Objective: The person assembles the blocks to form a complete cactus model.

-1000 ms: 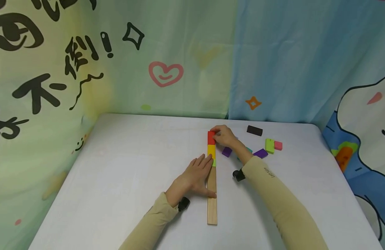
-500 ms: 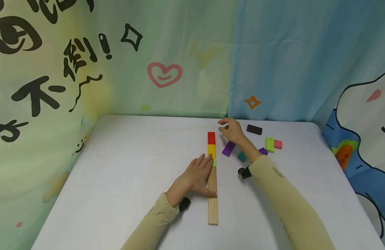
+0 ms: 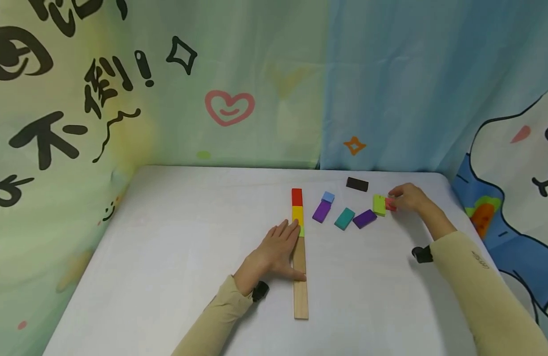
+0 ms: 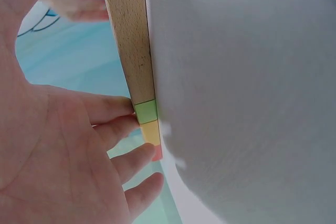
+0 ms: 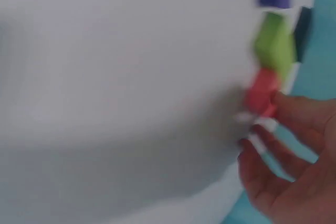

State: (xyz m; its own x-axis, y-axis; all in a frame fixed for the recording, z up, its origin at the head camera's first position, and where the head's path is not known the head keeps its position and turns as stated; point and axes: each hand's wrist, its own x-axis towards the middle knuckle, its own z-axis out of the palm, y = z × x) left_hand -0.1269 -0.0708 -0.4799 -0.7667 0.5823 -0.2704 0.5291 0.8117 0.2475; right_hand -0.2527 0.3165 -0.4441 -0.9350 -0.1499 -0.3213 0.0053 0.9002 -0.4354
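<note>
A straight row lies on the table: two plain wooden strips (image 3: 301, 299), then a green block (image 4: 146, 112), a yellow block (image 3: 298, 212) and a red block (image 3: 297, 197) at the far end. My left hand (image 3: 275, 252) rests along the row's left side, fingers extended against the blocks and thumb across the wood. Over at the right, my right hand (image 3: 409, 199) has its fingertips at a pink-red block (image 5: 262, 90), which stands against a lime green block (image 3: 379, 205). In the right wrist view one digit touches the pink-red block; the other fingers are spread below it.
Between the row and the right hand lie a light blue block (image 3: 328, 197), two purple blocks (image 3: 364, 219) and a teal block (image 3: 345, 219). A black block (image 3: 357, 184) is near the back edge of the white table (image 3: 189, 222). Printed curtains hang behind.
My right hand has left the red block at the row's far end and moved right to the pink-red block. My left hand stays on the row.
</note>
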